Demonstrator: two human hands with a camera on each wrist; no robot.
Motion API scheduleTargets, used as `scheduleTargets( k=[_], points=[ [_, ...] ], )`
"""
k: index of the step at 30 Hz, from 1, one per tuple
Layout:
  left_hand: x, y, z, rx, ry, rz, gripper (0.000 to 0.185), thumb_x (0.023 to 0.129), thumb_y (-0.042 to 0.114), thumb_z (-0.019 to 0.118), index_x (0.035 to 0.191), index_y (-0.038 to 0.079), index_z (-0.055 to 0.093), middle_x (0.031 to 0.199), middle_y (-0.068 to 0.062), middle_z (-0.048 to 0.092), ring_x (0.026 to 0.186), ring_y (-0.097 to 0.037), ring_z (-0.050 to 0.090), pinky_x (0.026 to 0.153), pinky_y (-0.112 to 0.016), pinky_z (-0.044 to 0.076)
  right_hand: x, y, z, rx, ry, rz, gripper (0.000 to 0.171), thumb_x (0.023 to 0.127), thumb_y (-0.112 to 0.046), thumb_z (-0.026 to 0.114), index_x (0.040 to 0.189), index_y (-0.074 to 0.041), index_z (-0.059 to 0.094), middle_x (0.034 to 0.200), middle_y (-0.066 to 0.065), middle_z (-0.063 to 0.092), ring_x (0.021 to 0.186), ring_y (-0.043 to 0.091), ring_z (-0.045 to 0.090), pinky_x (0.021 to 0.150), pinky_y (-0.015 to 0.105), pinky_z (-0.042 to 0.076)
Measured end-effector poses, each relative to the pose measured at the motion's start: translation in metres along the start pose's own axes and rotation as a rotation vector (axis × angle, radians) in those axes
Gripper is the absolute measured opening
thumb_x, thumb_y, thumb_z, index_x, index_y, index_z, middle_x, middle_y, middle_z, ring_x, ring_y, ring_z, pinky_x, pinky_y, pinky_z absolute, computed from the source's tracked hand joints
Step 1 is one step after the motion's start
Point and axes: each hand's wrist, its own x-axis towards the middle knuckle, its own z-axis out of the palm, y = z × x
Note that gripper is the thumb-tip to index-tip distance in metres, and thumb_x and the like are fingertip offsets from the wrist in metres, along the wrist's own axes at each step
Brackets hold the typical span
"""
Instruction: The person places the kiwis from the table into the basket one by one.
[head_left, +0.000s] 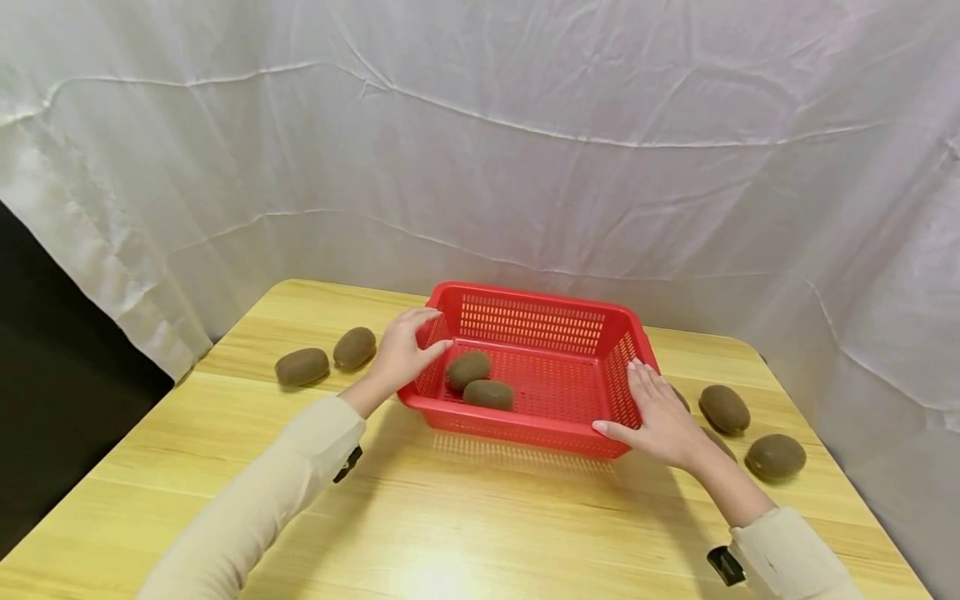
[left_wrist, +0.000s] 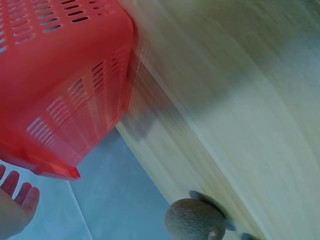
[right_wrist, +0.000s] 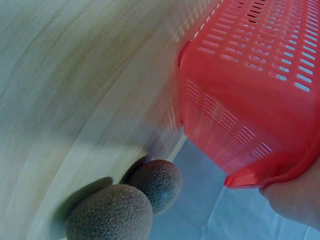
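Observation:
A red perforated plastic basket [head_left: 517, 425] stands on the table, with two brown kiwis, one kiwi [head_left: 468, 371] touching another kiwi [head_left: 489, 394], in its left part. My left hand [head_left: 405, 350] is at the basket's left rim, thumb stretched inward. In the left wrist view a gap shows between its spread fingers [left_wrist: 26, 196] and the rim. Across the right rim lies my right hand [head_left: 663, 417], fingers straight and thumb by the near corner. The right wrist view shows this hand [right_wrist: 297, 197] touching the rim; its fingertips are hidden there.
Left of the basket lie a kiwi [head_left: 302, 367] and another kiwi [head_left: 355, 348]. Several kiwis are on the right, including one kiwi [head_left: 724, 409] and a nearer kiwi [head_left: 776, 457]; others are partly hidden by my right hand. A white curtain [head_left: 525, 150] hangs behind the wooden table [head_left: 465, 517].

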Motion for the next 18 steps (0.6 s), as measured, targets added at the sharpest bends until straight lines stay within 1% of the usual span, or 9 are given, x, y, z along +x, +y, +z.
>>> scheduleTargets(
  k=[3, 9, 13, 18],
  points=[
    [-0.002, -0.005, -0.002, -0.015, 0.036, -0.001, 0.046, 0.078, 0.015, 0.074, 0.118, -0.005, 0.06, 0.121, -0.022, 0.059, 0.116, -0.034, 0.053, 0.102, -0.045, 0.041, 0.0, 0.0, 0.0, 0.003, 0.0, 0.001, 0.103, 0.081, -0.058, 0.057, 0.144, 0.012, 0.014, 0.151, 0.03, 0.013, 0.137, 0.049, 0.013, 0.11, 0.061, 0.014],
    [-0.007, -0.013, -0.005, -0.021, 0.073, 0.01, 0.046, 0.078, 0.016, 0.075, 0.116, -0.005, 0.061, 0.119, -0.021, 0.061, 0.114, -0.034, 0.055, 0.1, -0.046, 0.043, 0.0, 0.0, 0.001, -0.001, 0.001, -0.001, 0.103, 0.081, -0.058, 0.058, 0.143, 0.012, 0.014, 0.151, 0.03, 0.013, 0.137, 0.049, 0.013, 0.11, 0.06, 0.014],
    [-0.01, -0.016, -0.007, -0.028, 0.122, 0.012, 0.045, 0.077, 0.016, 0.075, 0.115, -0.005, 0.062, 0.118, -0.021, 0.062, 0.112, -0.034, 0.056, 0.098, -0.046, 0.044, 0.0, 0.001, 0.0, 0.003, 0.003, 0.001, 0.103, 0.081, -0.058, 0.058, 0.144, 0.012, 0.013, 0.151, 0.03, 0.013, 0.138, 0.048, 0.013, 0.11, 0.06, 0.014],
    [-0.013, -0.021, -0.011, -0.031, 0.171, -0.024, 0.044, 0.078, 0.016, 0.075, 0.115, -0.004, 0.062, 0.118, -0.021, 0.062, 0.113, -0.034, 0.056, 0.099, -0.045, 0.044, 0.0, 0.001, 0.001, 0.004, 0.005, 0.001, 0.103, 0.081, -0.058, 0.058, 0.144, 0.011, 0.013, 0.151, 0.029, 0.013, 0.138, 0.048, 0.013, 0.11, 0.06, 0.013]
  ],
)
